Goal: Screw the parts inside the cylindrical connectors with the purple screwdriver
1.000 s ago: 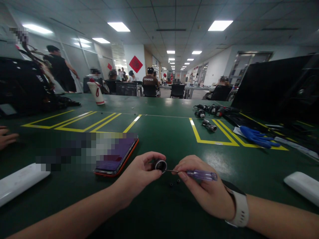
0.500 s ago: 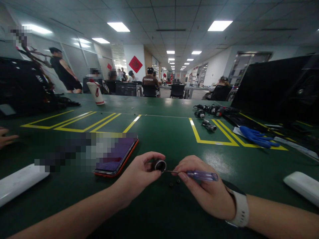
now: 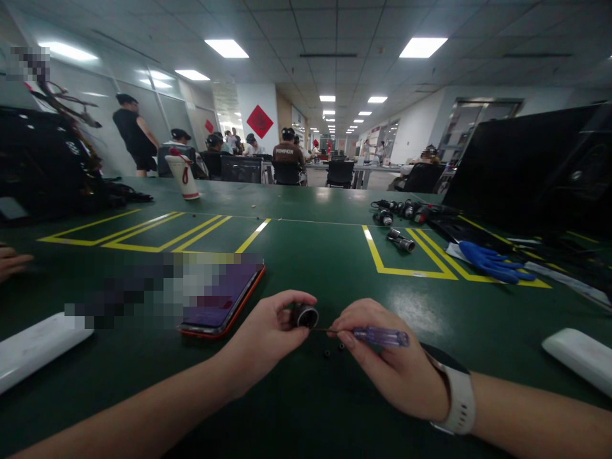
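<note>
My left hand (image 3: 268, 335) is closed round a small black cylindrical part with a silver rim (image 3: 305, 315), held just above the green table (image 3: 306, 268). My right hand (image 3: 392, 373), with a white watch at the wrist, pinches a small screwdriver with a clear purple handle (image 3: 377, 336). Its thin shaft points left and meets the part. Two tiny black screws (image 3: 333, 350) lie on the table right below the shaft.
A phone in an orange case (image 3: 222, 306) lies left of my hands. White oblong objects sit at far left (image 3: 36, 344) and far right (image 3: 576, 357). More black cylindrical parts (image 3: 399, 217) and a blue glove (image 3: 492, 262) lie at the right. Another person's fingers (image 3: 12, 261) rest at the left edge.
My hands stay in place; the black part has turned slightly in my left fingers. In the background a person in black has walked to the right.
</note>
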Motion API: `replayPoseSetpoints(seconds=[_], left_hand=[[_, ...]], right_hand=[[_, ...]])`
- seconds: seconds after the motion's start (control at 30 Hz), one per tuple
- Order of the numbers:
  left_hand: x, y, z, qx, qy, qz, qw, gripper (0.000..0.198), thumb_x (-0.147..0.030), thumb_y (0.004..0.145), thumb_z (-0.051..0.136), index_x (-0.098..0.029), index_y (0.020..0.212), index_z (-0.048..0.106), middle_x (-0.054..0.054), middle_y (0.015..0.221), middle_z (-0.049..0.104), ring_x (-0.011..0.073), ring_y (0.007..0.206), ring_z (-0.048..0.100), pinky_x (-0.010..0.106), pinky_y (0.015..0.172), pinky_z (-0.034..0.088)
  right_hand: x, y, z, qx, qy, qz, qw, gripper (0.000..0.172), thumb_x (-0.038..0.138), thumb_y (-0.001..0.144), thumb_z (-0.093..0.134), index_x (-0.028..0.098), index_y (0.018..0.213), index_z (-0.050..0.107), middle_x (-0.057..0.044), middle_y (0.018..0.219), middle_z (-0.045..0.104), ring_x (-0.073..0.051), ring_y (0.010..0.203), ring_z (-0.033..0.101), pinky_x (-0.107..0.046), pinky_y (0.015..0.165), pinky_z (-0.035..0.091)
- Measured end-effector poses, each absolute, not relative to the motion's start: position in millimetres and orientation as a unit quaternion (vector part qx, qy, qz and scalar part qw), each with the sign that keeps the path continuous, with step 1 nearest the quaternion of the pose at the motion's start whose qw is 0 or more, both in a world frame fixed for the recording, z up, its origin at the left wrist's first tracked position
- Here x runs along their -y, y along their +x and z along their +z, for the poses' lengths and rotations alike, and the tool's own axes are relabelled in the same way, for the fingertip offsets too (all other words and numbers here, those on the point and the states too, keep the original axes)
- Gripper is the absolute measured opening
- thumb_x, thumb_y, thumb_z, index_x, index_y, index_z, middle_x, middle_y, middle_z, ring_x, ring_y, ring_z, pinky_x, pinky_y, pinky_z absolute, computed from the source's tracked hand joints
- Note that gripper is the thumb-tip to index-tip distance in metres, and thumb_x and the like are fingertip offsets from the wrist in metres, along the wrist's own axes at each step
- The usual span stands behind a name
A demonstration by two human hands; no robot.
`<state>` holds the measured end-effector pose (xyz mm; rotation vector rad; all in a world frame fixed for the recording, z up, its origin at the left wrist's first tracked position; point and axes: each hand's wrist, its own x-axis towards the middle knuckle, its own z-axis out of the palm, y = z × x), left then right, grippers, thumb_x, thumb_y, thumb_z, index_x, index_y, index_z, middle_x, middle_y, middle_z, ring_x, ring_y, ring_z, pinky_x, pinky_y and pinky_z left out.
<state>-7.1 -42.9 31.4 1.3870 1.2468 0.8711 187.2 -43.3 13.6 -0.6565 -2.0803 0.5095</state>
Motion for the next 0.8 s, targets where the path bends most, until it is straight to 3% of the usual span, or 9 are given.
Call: replayPoseSetpoints(seconds=[0.4,0.63,0.8], left_hand=[[45.1,-5.2,29.4,-0.516,0.61,0.364,0.479,0.031,-0.013,0.066,0.062,-0.018,0.096,0.06,0.004,0.091,0.067,0.0208,0.091,0.063,0.034,0.085,0.048],[47.2,-6.5,24.5,-0.495,0.665,0.387,0.404,0.03,-0.008,0.065,0.057,-0.022,0.091,0.065,0.004,0.109,0.06,0.0218,0.107,0.055,0.03,0.089,0.046],[45.7,-6.4,26.2,-0.502,0.655,0.388,0.41,0.031,-0.007,0.065,0.058,-0.02,0.093,0.064,0.005,0.107,0.06,0.0213,0.103,0.057,0.032,0.091,0.046]], right_hand=[[42.8,186.0,11.8,0.845,-0.27,0.186,0.422,0.012,0.017,0.086,0.048,0.021,0.093,0.057,-0.004,0.081,0.063,-0.018,0.078,0.058,-0.034,0.07,0.047],[43.9,185.0,11.4,0.848,-0.274,0.198,0.408,0.012,0.016,0.085,0.049,0.021,0.093,0.056,-0.004,0.084,0.063,-0.018,0.078,0.058,-0.034,0.07,0.046],[43.9,184.9,13.2,0.845,-0.277,0.202,0.41,0.01,0.018,0.086,0.048,0.02,0.091,0.056,-0.005,0.083,0.063,-0.018,0.077,0.058,-0.034,0.069,0.047]])
